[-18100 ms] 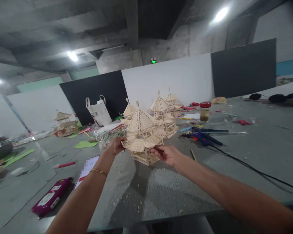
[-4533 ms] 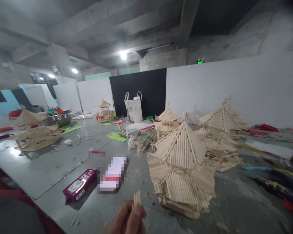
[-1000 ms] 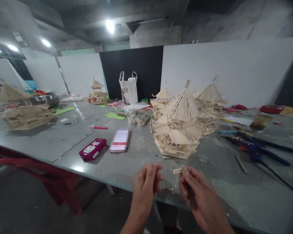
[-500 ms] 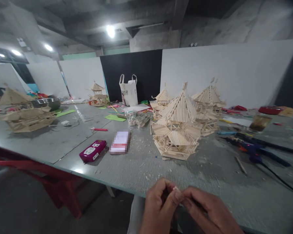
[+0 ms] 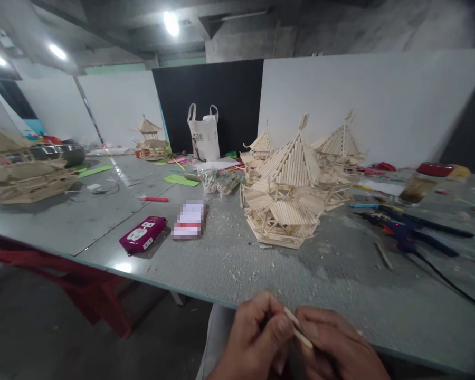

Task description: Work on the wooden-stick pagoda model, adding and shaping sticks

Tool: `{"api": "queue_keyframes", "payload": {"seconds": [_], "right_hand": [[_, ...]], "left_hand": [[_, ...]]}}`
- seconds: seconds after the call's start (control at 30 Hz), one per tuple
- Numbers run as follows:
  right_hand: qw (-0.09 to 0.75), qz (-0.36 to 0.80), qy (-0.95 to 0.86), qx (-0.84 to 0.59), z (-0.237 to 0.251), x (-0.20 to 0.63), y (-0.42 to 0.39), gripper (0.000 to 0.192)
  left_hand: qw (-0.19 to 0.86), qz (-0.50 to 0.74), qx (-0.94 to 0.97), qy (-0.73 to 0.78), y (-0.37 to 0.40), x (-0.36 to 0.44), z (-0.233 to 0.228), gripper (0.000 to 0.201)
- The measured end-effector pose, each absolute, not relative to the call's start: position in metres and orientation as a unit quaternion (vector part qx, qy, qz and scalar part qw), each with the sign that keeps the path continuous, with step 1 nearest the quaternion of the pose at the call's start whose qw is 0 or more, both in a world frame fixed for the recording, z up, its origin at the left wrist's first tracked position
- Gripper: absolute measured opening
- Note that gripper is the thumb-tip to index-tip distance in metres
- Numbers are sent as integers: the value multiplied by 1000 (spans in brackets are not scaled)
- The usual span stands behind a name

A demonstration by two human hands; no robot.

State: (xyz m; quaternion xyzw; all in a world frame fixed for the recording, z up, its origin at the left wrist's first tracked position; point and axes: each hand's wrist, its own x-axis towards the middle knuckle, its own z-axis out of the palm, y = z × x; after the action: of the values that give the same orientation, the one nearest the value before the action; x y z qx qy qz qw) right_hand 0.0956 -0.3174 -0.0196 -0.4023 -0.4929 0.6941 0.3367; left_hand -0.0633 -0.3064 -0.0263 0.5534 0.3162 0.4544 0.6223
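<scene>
Pale, slim wooden stick (image 5: 303, 338): I see the left hand (image 5: 257, 332) and right hand (image 5: 338, 338) pinching it by the flat grey desk (image 5: 206, 269); it's probably light, stiff, snappable, best held near its ends.

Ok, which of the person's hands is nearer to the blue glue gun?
Right. The right hand is in front of the blue glue gun and to its left; the left hand is also in front, but farther left.

A short, slim, pale stick (image 5: 304, 340) sits slantwise between the hands (image 5: 257, 333), partly covered by them
</scene>
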Motion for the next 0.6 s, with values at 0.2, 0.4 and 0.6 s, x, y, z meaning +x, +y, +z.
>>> {"api": "queue_keyframes", "payload": {"seconds": [0.2,0.4,0.6], "right_hand": [[416,593,-536,-434,-25,111,-284,46],[372,686,-491,-388,-19,114,-283,43],[344,690,-524,-362,-20,109,-287,45]], "left_hand": [[570,526,511,371,-282,-76,-21,29],[577,467,530,411,-274,-63,-7,24],[588,433,543,416,-275,-47,-11,29]]}}
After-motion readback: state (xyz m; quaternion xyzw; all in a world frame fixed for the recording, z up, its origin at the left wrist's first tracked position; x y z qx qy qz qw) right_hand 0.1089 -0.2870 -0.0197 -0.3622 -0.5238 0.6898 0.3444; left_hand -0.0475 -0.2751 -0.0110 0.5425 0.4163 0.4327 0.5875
